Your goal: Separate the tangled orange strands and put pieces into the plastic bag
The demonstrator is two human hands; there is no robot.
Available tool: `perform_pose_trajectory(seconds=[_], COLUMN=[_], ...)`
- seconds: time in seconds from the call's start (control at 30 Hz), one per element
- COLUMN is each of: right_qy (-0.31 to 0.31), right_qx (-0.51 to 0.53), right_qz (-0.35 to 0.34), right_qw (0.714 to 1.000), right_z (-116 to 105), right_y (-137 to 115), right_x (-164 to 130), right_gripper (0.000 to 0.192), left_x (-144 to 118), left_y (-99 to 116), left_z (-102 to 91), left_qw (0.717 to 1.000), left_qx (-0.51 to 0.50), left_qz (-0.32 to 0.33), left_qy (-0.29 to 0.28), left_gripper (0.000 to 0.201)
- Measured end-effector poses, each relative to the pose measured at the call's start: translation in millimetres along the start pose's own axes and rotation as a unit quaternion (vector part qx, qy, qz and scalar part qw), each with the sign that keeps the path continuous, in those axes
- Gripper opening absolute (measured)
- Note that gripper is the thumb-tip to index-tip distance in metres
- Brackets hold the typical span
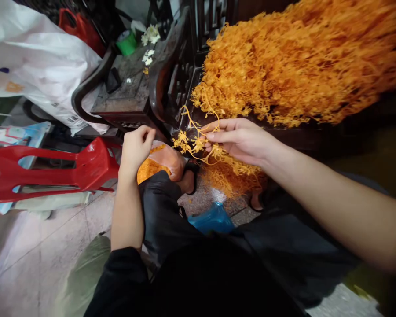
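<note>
My right hand (239,138) pinches a thin orange sprig (194,143) of small artificial blossoms, held out in front of my knees. My left hand (137,147) is closed in a loose fist just left of the sprig, above a clear bag of orange bits (160,163); whether it grips anything I cannot tell. A big heap of the same orange sprigs (300,61) lies on the dark wooden bench behind. A smaller pile of orange sprigs (231,176) rests on the floor under my right hand.
A red plastic chair (53,169) lies tipped at the left. A dark wooden chair (132,88) carries white flowers (151,34) and a green cup (127,42). A white plastic sack (36,61) sits at the back left; a blue bag (213,218) lies between my legs.
</note>
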State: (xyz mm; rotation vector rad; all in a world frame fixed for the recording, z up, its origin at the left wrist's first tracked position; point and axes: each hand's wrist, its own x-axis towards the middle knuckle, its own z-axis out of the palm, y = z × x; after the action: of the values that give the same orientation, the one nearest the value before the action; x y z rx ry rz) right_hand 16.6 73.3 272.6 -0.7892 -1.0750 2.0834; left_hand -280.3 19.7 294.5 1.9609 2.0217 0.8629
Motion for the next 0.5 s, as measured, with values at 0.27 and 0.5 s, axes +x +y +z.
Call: perform_pose_trajectory(seconds=[0.27, 0.5], right_qy=[0.141, 0.210], right_qx=[0.041, 0.072], right_qz=[-0.095, -0.234], right_qw=[0.985, 0.947], right_z=[-26.0, -41.8], right_y=[-4.0, -4.7], right_x=[-19.7, -34.2], right_gripper=[0.023, 0.045], left_x=[-15.5, 2.9], left_y=[140.7, 164.1], left_z=[73.1, 121.4], left_qw=[0.976, 0.931], left_qx=[-0.053, -0.337], left_qz=[0.201, -0.010], left_qy=[-0.072, -0.143], left_gripper=[0.030, 0.041])
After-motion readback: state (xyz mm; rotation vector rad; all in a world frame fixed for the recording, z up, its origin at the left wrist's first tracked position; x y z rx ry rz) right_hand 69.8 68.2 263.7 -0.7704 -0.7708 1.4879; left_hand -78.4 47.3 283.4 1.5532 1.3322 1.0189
